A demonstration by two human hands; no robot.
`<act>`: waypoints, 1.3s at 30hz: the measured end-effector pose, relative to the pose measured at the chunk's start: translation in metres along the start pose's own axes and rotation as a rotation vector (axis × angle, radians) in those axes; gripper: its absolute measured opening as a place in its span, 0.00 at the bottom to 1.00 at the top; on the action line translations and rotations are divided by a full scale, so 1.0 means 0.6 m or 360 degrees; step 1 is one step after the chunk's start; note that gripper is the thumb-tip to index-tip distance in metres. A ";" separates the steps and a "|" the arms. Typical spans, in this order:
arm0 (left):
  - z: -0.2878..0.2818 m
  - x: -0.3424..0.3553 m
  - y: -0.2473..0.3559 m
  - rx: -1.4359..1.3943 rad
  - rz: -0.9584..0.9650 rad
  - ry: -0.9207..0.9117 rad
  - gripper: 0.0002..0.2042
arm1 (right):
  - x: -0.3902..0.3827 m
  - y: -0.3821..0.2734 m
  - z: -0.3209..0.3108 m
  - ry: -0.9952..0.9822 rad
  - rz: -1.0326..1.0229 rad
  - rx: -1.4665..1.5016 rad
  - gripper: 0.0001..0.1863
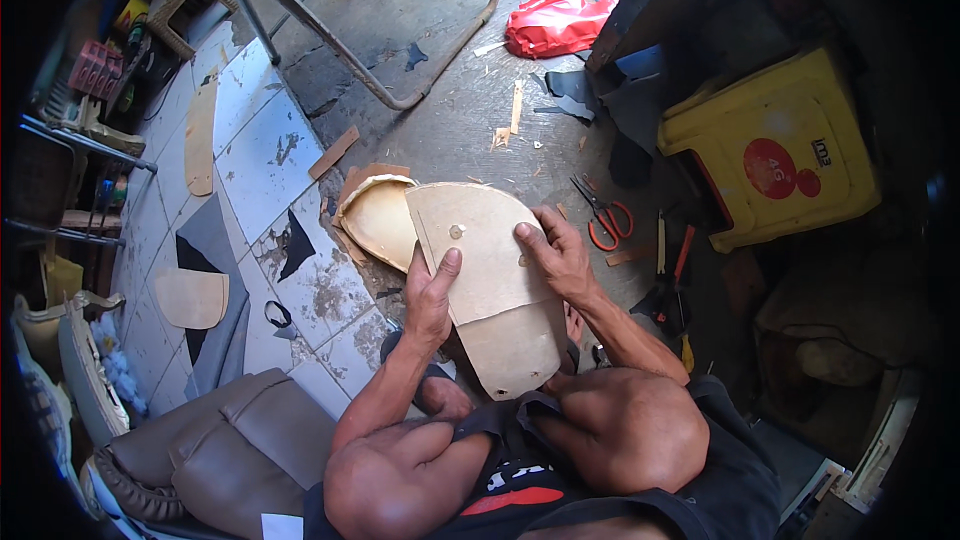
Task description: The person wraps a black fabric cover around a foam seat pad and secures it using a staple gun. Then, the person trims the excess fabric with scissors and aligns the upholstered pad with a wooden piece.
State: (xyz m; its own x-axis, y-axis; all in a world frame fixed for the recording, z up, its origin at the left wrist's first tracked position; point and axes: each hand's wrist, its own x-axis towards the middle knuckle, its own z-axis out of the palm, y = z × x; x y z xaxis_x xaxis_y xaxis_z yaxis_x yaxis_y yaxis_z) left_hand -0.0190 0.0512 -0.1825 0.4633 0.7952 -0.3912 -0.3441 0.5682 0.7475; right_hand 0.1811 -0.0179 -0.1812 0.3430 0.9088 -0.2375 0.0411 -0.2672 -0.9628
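Note:
Between my knees I hold a flat tan board (pixel 475 260) with a rounded top edge, a small hole at its left and a line across its middle. Below that line its narrower lower part (pixel 515 345) reaches down toward my lap. My left hand (pixel 430 305) grips the left edge, thumb on the face. On the upper right edge, my right hand (pixel 557 255) is closed the same way, its fingers partly hidden behind. Just beyond the board's left side, a cream oval shell with a raised rim (pixel 375 215) lies on the floor, partly covered by the board.
Orange-handled scissors (pixel 605 215) and a red-handled tool (pixel 684 255) lie to the right, near a yellow plastic stool (pixel 780 150). Ahead are a metal-legged chair (pixel 425 90) and a red plastic bundle (pixel 560 22). Brown upholstery (pixel 240 450) is at lower left; scraps litter the floor.

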 end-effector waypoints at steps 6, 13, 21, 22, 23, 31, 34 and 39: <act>-0.038 -0.010 -0.004 0.0056 -0.0293 -0.0255 0.35 | -0.003 -0.005 0.007 -0.0038 -0.0002 0.0075 0.22; -0.038 -0.016 -0.011 -0.0042 -0.0372 -0.0257 0.33 | 0.003 -0.006 0.002 -0.0110 0.0079 0.0169 0.22; -0.024 -0.011 -0.020 -0.0037 -0.0354 -0.0246 0.32 | 0.000 -0.009 -0.010 -0.0125 0.0141 0.0195 0.21; -0.029 -0.013 -0.018 -0.0024 -0.0350 -0.0228 0.32 | 0.002 -0.008 -0.003 -0.0139 0.0144 0.0214 0.21; -0.034 -0.015 -0.015 -0.0012 -0.0348 -0.0210 0.32 | 0.003 -0.007 0.003 -0.0152 0.0148 0.0232 0.21; -0.041 -0.016 -0.023 0.0015 -0.0347 -0.0255 0.28 | 0.004 -0.004 0.004 -0.0145 0.0126 0.0269 0.21; -0.041 -0.016 -0.025 0.0001 -0.0332 -0.0215 0.29 | 0.005 0.002 0.007 -0.0146 0.0126 0.0237 0.21; -0.030 -0.013 -0.030 -0.0042 -0.0321 -0.0213 0.31 | 0.001 0.008 -0.001 -0.0089 0.0049 0.0096 0.21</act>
State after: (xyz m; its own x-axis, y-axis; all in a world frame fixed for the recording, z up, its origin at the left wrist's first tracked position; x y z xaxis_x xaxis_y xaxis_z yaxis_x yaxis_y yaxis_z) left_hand -0.0311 0.0385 -0.2024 0.6285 0.6307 -0.4552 -0.2541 0.7196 0.6463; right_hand 0.1823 -0.0188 -0.1861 0.2902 0.9175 -0.2721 -0.0258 -0.2767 -0.9606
